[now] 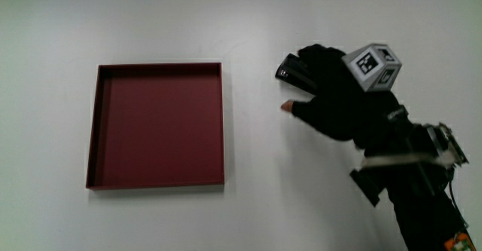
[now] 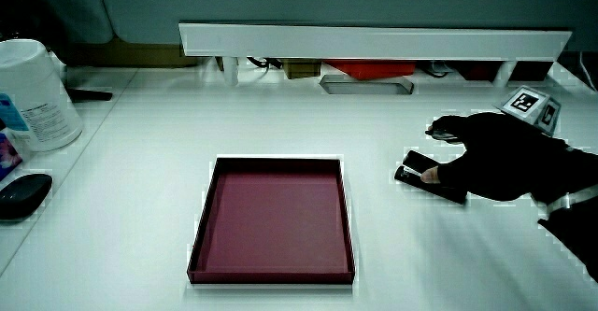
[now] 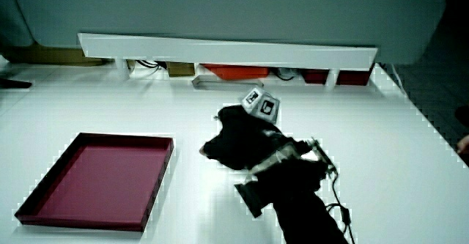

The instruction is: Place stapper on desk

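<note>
Gloved hand (image 1: 331, 100) low on the white desk (image 1: 248, 25), beside the red tray (image 1: 157, 124) and apart from it. Patterned cube (image 1: 374, 66) on the back of the hand, tilted. Forearm runs from the hand toward the person's edge of the desk.

Stapler: black stapler (image 1: 292, 71) under the fingers, lying on the desk surface. Fingers are curled over its top and the thumb tip (image 1: 287, 106) shows bare and pinkish just beside it, nearer the person. Reads as a grasp on the stapler. In a side view the stapler (image 2: 422, 178) lies flat, long and low, its underside on the desk, with the hand (image 2: 495, 162) draped over the end away from the tray. In a side view the hand (image 3: 238, 141) hides the stapler altogether; only the cube (image 3: 261, 105) and the glove show.

Tray: square, shallow, dark red, nothing in it. Bare desk between tray rim and stapler. Both side views show the same: tray (image 2: 273, 219) and tray (image 3: 95, 178) nearer the person than the hand.

Other items, in a side view: white cylindrical container (image 2: 35, 94) and a black computer mouse (image 2: 21, 195) near a desk edge, well apart from the tray. Low white partition (image 2: 374, 40) with clutter under it.
</note>
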A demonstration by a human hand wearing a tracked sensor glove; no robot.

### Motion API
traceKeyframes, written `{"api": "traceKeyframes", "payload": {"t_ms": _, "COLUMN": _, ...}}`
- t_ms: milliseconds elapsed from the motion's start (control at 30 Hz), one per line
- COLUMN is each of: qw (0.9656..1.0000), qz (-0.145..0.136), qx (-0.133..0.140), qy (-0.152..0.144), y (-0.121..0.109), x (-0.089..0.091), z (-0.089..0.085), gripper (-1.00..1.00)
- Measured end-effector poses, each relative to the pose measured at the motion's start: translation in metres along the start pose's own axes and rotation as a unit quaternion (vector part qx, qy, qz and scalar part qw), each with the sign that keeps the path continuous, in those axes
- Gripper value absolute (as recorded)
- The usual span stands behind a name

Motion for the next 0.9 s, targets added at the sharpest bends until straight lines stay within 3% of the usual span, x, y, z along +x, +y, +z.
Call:
{"api": "traceKeyframes", "payload": {"t_ms": 133, "qw": 0.9992, "qz": 0.034, "qx": -0.006, "qy": -0.019, "y": -0.020, "x": -0.037, "z": -0.003, "gripper": -1.00}}
{"api": "traceKeyframes", "payload": {"t_ms": 267, "qw": 0.9968, "qz": 0.061, "qx": -0.051, "qy": -0.013, "y": -0.035, "x": -0.065, "z": -0.006, "gripper": -1.00}}
{"api": "traceKeyframes", "payload": {"t_ms": 300, "qw": 0.9945, "qz": 0.072, "qx": -0.061, "qy": -0.045, "y": -0.035, "x": -0.063, "z": -0.012, "gripper": -1.00}}
{"api": "traceKeyframes", "payload": {"t_ms": 367, "qw": 0.9892, "qz": 0.100, "qx": -0.093, "qy": -0.055, "y": -0.041, "x": -0.075, "z": -0.013, "gripper": -1.00}}
{"api": "traceKeyframes", "payload": {"t_ms": 433, "qw": 0.9911, "qz": 0.086, "qx": -0.092, "qy": -0.044, "y": -0.048, "x": -0.083, "z": -0.017, "gripper": -1.00}}
{"api": "traceKeyframes", "payload": {"t_ms": 467, "qw": 0.9895, "qz": 0.093, "qx": -0.102, "qy": -0.041, "y": -0.052, "x": -0.092, "z": -0.016, "gripper": -1.00}}
{"api": "traceKeyframes", "payload": {"t_ms": 533, "qw": 0.9850, "qz": 0.109, "qx": -0.120, "qy": -0.060, "y": -0.055, "x": -0.091, "z": -0.027, "gripper": -1.00}}
{"api": "traceKeyframes", "payload": {"t_ms": 567, "qw": 0.9836, "qz": 0.113, "qx": -0.127, "qy": -0.061, "y": -0.060, "x": -0.100, "z": -0.026, "gripper": -1.00}}
{"api": "traceKeyframes", "payload": {"t_ms": 700, "qw": 0.9761, "qz": 0.119, "qx": -0.180, "qy": -0.027, "y": -0.066, "x": -0.104, "z": -0.041, "gripper": -1.00}}
{"api": "traceKeyframes", "payload": {"t_ms": 767, "qw": 0.9736, "qz": 0.116, "qx": -0.188, "qy": -0.059, "y": -0.066, "x": -0.103, "z": -0.050, "gripper": -1.00}}
{"api": "traceKeyframes", "payload": {"t_ms": 900, "qw": 0.9702, "qz": 0.117, "qx": -0.203, "qy": -0.063, "y": -0.064, "x": -0.106, "z": -0.053, "gripper": -1.00}}
